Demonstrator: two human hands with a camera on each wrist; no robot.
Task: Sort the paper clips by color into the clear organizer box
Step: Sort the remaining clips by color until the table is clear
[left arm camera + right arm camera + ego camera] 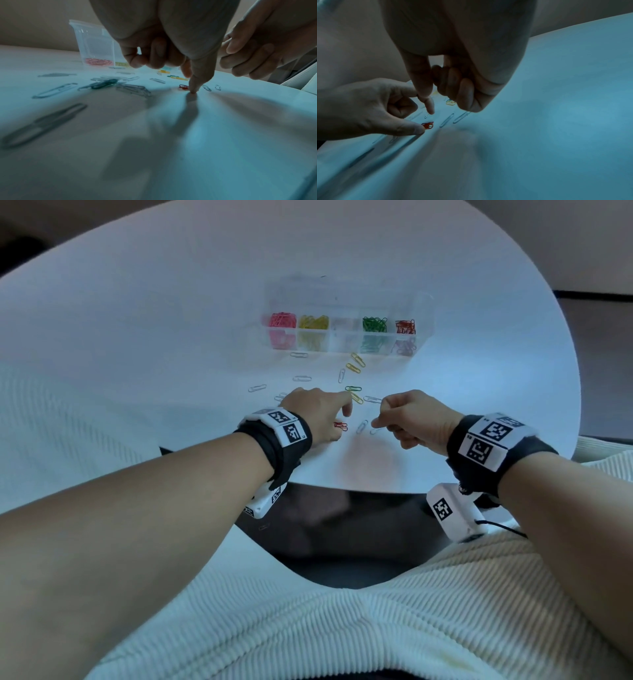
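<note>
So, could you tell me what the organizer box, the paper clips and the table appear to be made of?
The organizer box looks like clear, glossy plastic: the sorted clips show through its walls. The red paper clip looks like bent wire with a coloured coating, probably plastic over metal; the pale paper clips may be bare metal or white-coated. The table has a smooth white surface that reflects softly, perhaps laminate; I cannot tell.

Dim bluish light — blurred, fisheye-warped edges.

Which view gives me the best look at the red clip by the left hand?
Right wrist: the red clip lies unobstructed beside the left hand's thumb. Left wrist shows only part of it behind that thumb. Head shows it small, partly under the hand.
</note>
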